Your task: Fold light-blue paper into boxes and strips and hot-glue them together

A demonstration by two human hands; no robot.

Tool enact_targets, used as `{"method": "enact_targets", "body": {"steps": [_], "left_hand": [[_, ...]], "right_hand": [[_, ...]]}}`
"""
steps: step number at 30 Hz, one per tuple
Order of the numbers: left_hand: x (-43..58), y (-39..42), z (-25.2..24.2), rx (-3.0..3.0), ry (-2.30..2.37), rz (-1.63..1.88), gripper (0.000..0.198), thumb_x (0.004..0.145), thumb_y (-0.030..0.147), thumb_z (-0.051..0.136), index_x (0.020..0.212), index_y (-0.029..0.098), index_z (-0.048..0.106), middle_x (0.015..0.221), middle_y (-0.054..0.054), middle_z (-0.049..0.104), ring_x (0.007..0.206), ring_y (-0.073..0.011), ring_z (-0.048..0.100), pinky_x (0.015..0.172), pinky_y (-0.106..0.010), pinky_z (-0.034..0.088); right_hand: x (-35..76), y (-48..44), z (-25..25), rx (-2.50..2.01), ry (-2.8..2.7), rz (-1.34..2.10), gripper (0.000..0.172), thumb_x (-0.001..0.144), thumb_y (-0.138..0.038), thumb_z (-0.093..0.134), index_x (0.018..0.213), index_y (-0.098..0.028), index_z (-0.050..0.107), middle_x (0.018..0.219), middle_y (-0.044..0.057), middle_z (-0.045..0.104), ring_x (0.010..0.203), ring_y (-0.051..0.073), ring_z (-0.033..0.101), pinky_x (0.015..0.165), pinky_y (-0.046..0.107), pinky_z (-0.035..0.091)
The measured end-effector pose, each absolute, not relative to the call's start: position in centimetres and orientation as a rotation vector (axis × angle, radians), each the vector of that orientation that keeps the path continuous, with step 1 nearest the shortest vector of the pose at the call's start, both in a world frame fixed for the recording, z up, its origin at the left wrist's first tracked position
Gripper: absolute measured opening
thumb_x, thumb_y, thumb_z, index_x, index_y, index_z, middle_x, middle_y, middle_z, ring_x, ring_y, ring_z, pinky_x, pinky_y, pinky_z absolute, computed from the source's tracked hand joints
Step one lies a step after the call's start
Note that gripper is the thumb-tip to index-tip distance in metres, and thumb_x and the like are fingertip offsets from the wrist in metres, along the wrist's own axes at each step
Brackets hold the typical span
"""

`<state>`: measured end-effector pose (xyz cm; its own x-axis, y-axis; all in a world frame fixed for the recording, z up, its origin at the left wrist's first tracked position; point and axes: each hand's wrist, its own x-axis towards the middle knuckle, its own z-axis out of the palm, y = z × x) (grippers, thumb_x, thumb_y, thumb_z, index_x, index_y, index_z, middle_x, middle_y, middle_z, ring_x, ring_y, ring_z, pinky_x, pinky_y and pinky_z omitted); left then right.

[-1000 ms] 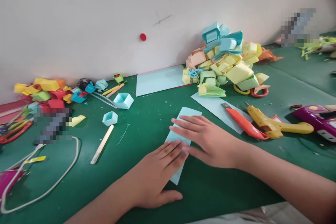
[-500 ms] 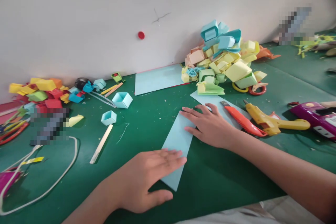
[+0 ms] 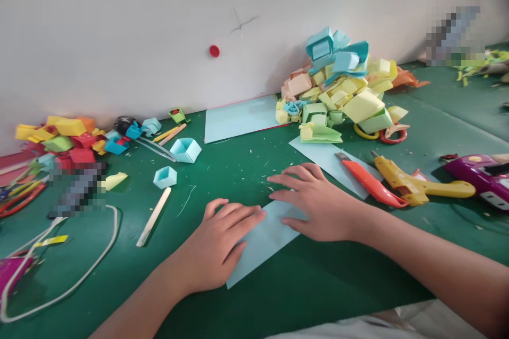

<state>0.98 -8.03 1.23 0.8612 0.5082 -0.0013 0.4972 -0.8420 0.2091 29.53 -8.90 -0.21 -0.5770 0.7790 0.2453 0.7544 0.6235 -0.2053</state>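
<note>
A light blue strip of paper [image 3: 262, 241] lies on the green table [image 3: 222, 169] in front of me. My left hand [image 3: 217, 246] rests on its left part, fingers bent and pressing down. My right hand [image 3: 314, 201] lies over its upper right end, fingers spread and slightly curled. Neither hand holds anything else. Close to my right hand lie another light blue sheet [image 3: 326, 161], an orange utility knife [image 3: 368, 183] and a yellow glue gun [image 3: 413, 185].
A heap of folded paper boxes [image 3: 342, 90] stands at the back right against the white wall. More coloured boxes [image 3: 67, 140] lie at the left. Two small blue paper boxes [image 3: 177, 161], a wooden stick [image 3: 154, 216], a white cable [image 3: 75, 275] and a purple glue gun [image 3: 483, 177] are also here.
The paper strip has turned from lengthwise to more crosswise. My left hand moved up and left onto it; my right hand shifted down over its far end.
</note>
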Motion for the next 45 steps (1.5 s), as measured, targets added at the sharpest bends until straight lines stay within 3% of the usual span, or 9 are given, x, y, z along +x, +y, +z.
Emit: {"method": "enact_targets", "body": {"steps": [5, 9, 13, 17, 27, 31, 36, 41, 45], "left_hand": [[1.0, -7.8, 0.6, 2.763, 0.986, 0.185, 0.055, 0.101, 0.018, 0.046, 0.155, 0.027, 0.039, 0.146, -0.007, 0.06, 0.127, -0.0273, 0.057, 0.106, -0.045, 0.04], [1.2, -7.4, 0.0, 2.791, 1.058, 0.34, 0.046, 0.102, 0.026, 0.054, 0.147, 0.024, 0.05, 0.128, -0.006, 0.071, 0.112, -0.0256, 0.065, 0.098, -0.043, 0.045], [1.2, -7.0, -0.1, 2.887, 1.062, 0.617, 0.024, 0.102, 0.018, 0.05, 0.117, 0.022, 0.069, 0.104, -0.004, 0.078, 0.092, -0.021, 0.071, 0.088, -0.039, 0.048], [1.3, -7.3, 0.2, 3.091, 1.064, 0.708, 0.026, 0.099, 0.012, 0.049, 0.102, 0.022, 0.072, 0.098, -0.002, 0.08, 0.088, -0.0216, 0.072, 0.089, -0.043, 0.049], [2.5, -8.9, 0.0, 3.236, 1.168, 0.374, 0.054, 0.102, 0.038, 0.053, 0.15, 0.014, 0.05, 0.145, -0.015, 0.062, 0.13, -0.0404, 0.061, 0.11, -0.061, 0.042], [2.4, -8.1, -0.8, 3.183, 1.076, 0.302, 0.053, 0.104, 0.031, 0.05, 0.155, 0.016, 0.044, 0.157, -0.013, 0.05, 0.142, -0.0371, 0.05, 0.117, -0.057, 0.04], [2.0, -7.5, -1.5, 3.126, 1.027, 0.284, 0.049, 0.104, 0.013, 0.041, 0.152, 0.022, 0.05, 0.156, -0.01, 0.052, 0.143, -0.0328, 0.051, 0.116, -0.054, 0.044], [1.9, -7.2, -1.7, 3.081, 0.973, 0.284, 0.048, 0.107, 0.024, 0.043, 0.155, 0.021, 0.045, 0.157, -0.011, 0.05, 0.145, -0.032, 0.049, 0.116, -0.054, 0.045], [1.9, -7.1, -2.0, 3.116, 0.895, 0.32, 0.047, 0.106, 0.018, 0.042, 0.153, 0.016, 0.045, 0.154, -0.013, 0.054, 0.142, -0.0302, 0.052, 0.115, -0.051, 0.048]], "right_hand": [[29.4, -8.6, 0.1, -1.199, -2.443, 0.272, 0.005, 0.09, -0.021, 0.064, 0.091, -0.021, 0.069, 0.104, 0.007, 0.074, 0.098, 0.025, 0.064, 0.093, 0.046, 0.041], [29.5, -8.5, 0.3, -1.15, -2.375, 0.289, 0.014, 0.094, -0.013, 0.056, 0.086, -0.02, 0.065, 0.083, 0.002, 0.07, 0.077, 0.018, 0.061, 0.079, 0.036, 0.042], [29.5, -8.6, 0.2, -1.053, -2.397, 0.247, 0.014, 0.098, -0.015, 0.053, 0.099, -0.02, 0.066, 0.092, 0.004, 0.07, 0.083, 0.019, 0.062, 0.078, 0.034, 0.043], [29.4, -8.8, -0.3, -0.878, -2.531, 0.121, 0.026, 0.101, -0.01, 0.044, 0.107, -0.019, 0.067, 0.094, 0.006, 0.07, 0.083, 0.019, 0.059, 0.078, 0.033, 0.044], [28.9, -9.1, -0.3, -0.849, -2.401, -0.234, 0.029, 0.101, -0.009, 0.044, 0.103, -0.019, 0.071, 0.096, 0.007, 0.073, 0.082, 0.02, 0.06, 0.076, 0.036, 0.046], [29.0, -8.5, -1.2, -0.874, -2.398, -0.134, 0.032, 0.1, -0.008, 0.044, 0.107, -0.02, 0.072, 0.106, 0.008, 0.075, 0.09, 0.02, 0.065, 0.08, 0.036, 0.052], [29.3, -8.0, -2.0, -0.959, -2.451, 0.046, 0.035, 0.1, -0.01, 0.045, 0.122, -0.021, 0.071, 0.127, 0.009, 0.072, 0.109, 0.023, 0.068, 0.094, 0.042, 0.057], [29.1, -7.9, -2.2, -0.968, -2.484, 0.093, 0.036, 0.103, -0.02, 0.051, 0.135, -0.022, 0.066, 0.134, 0.009, 0.071, 0.126, 0.026, 0.065, 0.113, 0.051, 0.05], [29.2, -7.8, -2.3, -0.979, -2.55, 0.006, 0.043, 0.101, -0.011, 0.049, 0.14, -0.021, 0.064, 0.141, 0.009, 0.067, 0.134, 0.028, 0.061, 0.118, 0.055, 0.045]]}}
